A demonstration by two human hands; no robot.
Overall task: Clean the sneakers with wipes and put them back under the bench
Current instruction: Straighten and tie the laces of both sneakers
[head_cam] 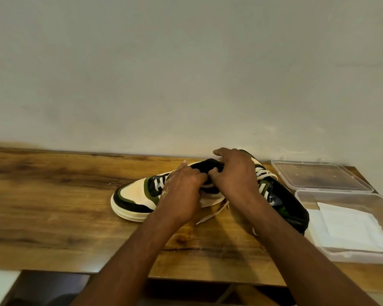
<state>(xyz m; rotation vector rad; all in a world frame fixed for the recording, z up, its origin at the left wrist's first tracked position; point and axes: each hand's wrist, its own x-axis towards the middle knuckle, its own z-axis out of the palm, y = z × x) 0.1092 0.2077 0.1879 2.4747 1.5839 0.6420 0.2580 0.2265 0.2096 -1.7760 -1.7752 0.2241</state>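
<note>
Two cream, green and black sneakers lie on the wooden bench top [53, 195]. The left sneaker [133, 195] points its toe left. My left hand [181, 191] grips its collar, fingers curled over the opening. My right hand [232, 173] grips the black tongue and collar from the other side. The second sneaker [283, 204] lies behind my right forearm, toe toward the wall, laces loose. White wipes [349, 226] sit in a clear plastic box [345, 257] at the right.
The box's clear hinged lid [318, 175] lies open toward the wall. A plain wall rises right behind the bench. Below the front edge there is a dark space with a pale floor patch [0, 283] at the left.
</note>
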